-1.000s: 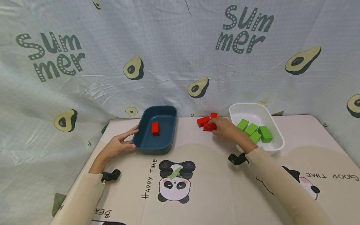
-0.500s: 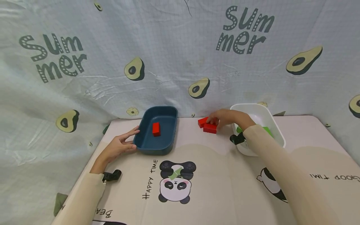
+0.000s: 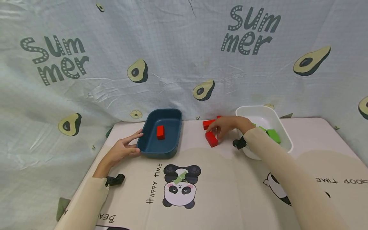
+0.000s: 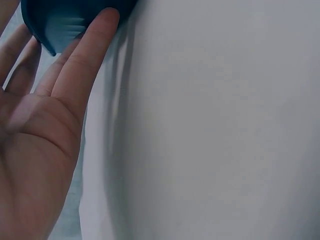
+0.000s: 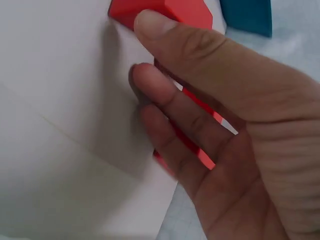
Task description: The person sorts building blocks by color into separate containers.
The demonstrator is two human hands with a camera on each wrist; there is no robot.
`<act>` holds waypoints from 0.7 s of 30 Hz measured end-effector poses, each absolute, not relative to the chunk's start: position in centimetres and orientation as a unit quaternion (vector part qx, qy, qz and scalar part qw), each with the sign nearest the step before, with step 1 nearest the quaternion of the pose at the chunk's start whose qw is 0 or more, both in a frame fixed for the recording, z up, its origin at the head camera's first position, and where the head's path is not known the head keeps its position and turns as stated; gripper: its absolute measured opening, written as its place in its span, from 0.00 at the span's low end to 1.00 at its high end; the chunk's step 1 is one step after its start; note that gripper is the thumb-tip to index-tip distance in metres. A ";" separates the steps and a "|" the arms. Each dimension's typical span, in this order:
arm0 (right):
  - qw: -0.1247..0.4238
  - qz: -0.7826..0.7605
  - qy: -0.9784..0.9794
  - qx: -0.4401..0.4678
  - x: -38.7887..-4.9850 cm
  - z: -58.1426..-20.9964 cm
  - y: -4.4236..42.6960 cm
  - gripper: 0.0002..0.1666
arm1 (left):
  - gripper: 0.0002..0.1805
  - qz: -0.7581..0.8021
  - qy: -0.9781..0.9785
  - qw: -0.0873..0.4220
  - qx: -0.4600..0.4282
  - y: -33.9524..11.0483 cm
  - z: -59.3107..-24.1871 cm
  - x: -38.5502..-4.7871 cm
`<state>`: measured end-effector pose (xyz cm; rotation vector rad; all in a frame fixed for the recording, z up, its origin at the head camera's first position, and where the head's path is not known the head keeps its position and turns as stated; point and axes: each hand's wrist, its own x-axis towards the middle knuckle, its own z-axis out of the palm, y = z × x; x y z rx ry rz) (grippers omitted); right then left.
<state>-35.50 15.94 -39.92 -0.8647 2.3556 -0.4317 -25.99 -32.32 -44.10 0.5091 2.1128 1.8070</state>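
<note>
Against the left side of the dark blue bin point(image 3: 159, 155) rests my left hand point(image 3: 120, 152), its fingers nearly straight and touching the rim. Inside that bin lies one red block point(image 3: 160, 132). My right hand point(image 3: 227, 125) pinches another red block point(image 3: 211, 140), which sits tilted near the table; whether it touches the surface I cannot tell. The thumb point(image 5: 157, 25) presses the block in the right wrist view, while the other fingers are loosely bent. A red block point(image 3: 208, 124) lies just behind the hand, and a further red block point(image 3: 219, 117) is mostly hidden by it.
A white bin point(image 3: 289, 145) with several green blocks point(image 3: 273, 135) stands at the right, partly covered by my right forearm. A patterned cloth point(image 3: 172, 48) hangs directly behind the table point(image 3: 212, 185).
My right hand has taken hold of the front red block. It has drawn the block slightly nearer and turned it. The left hand and blue bin have stayed put.
</note>
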 end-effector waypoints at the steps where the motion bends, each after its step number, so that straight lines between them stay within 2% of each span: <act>1: 0.298 -0.161 0.883 -0.326 -35.4 -39.9 15.9 0.35 | 0.41 0.633 0.737 0.157 0.178 -32.4 -44.1 -26.0; 11: 0.333 -0.236 0.865 -0.294 -34.7 -40.2 16.0 0.42 | 0.41 0.643 0.727 0.160 0.179 -32.7 -44.1 -25.9; 21: 0.285 -0.247 0.875 -0.304 -32.8 -40.8 14.4 0.35 | 0.41 0.643 0.727 0.160 0.177 -32.4 -44.2 -26.0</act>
